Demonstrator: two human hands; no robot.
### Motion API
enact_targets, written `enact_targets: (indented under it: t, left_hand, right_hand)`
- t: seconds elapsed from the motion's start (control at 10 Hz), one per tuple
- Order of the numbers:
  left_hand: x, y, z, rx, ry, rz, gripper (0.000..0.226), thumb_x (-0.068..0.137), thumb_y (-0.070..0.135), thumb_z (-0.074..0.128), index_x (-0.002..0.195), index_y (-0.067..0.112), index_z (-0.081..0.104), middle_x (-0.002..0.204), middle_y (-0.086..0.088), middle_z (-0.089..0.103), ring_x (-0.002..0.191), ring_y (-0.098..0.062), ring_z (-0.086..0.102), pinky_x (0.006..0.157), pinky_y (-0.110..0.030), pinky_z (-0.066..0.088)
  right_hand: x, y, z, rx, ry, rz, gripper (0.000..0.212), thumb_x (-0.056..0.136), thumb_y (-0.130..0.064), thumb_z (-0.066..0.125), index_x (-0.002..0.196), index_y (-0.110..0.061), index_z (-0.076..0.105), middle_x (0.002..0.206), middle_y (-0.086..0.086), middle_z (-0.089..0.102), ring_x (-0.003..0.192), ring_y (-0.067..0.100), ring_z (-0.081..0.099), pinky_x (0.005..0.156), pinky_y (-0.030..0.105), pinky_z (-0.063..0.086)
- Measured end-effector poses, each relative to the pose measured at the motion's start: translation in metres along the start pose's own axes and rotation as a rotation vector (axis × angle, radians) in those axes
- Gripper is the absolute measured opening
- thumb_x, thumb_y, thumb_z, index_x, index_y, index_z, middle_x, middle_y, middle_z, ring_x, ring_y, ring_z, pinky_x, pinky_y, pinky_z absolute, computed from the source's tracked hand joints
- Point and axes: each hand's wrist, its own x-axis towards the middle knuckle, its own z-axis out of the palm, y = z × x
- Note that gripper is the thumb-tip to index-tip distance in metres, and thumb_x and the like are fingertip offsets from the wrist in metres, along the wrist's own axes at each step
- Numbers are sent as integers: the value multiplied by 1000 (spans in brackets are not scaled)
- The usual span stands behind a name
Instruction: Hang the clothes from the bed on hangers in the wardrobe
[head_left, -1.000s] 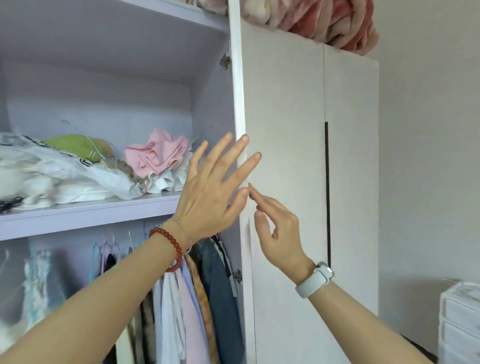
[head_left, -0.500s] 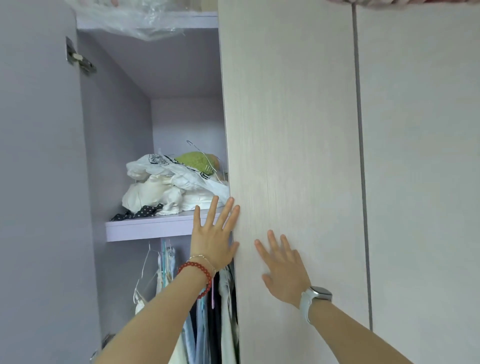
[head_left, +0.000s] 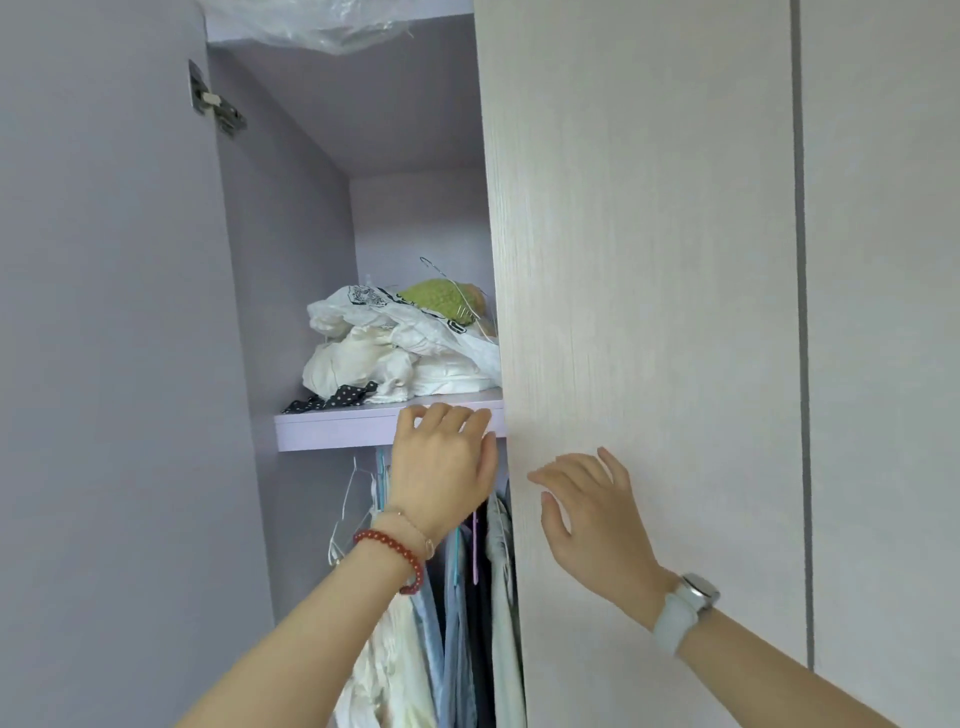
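Since half a second earlier, the left hand (head_left: 441, 467) had curled its fingers by the shelf (head_left: 332, 426) edge; whether it gripped the door (head_left: 639, 312) edge, I couldn't tell. The right hand (head_left: 592, 514) rested loosely spread on the door, holding nothing. Pushing further could pinch left fingers. Hung clothes (head_left: 467, 623) showed below; the bed's clothes weren't visible.

So the tall pale wood-grain wardrobe (head_left: 639, 260) is part open, with a lilac-painted inside. Under its lilac shelf (head_left: 337, 423) a row of hanging clothes (head_left: 467, 623) in white, light blue, dark and pale grey sits packed close together. A couple of thin white wire hangers (head_left: 345, 506) dangle bare at the left end of the row, just beside the clothes.
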Motion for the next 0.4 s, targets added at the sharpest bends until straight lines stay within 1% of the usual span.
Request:
enact_targets:
  t: [0.1,0.2,0.3,0.4]
  left_hand:
    - [-41,-19,-43,34,107,-96,25,82,22,45,76,15,68,71,3,66,65,-22,59,69,-31,31]
    - [-79,-43,-88,127,116,-181,23,83,21,45,75,15,67,76,4,66,69,-22,59,68,-31,32]
    - [-119,-80,-130,289,154,-214,21,83,20,48,79,14,68,87,2,68,84,-22,58,76,-35,33]
    - [-151,-108,-170,500,77,-375,26,81,23,50,100,13,65,117,-9,60,116,-30,46,96,-45,28]
  right_hand:
    - [-14,-44,6,168,57,-51,31,81,-16,39,100,-16,62,94,-4,63,92,11,48,94,32,31]
    - [-20,-95,26,356,11,-62,31,81,-14,39,108,-15,54,102,2,60,95,15,48,84,27,35]
    - [-23,-156,53,517,-33,-117,32,80,-13,39,108,-13,55,104,4,59,95,20,50,81,33,40]
    - [-22,-212,70,622,-122,-233,35,81,-15,39,109,-9,59,110,7,60,100,22,51,84,36,45]
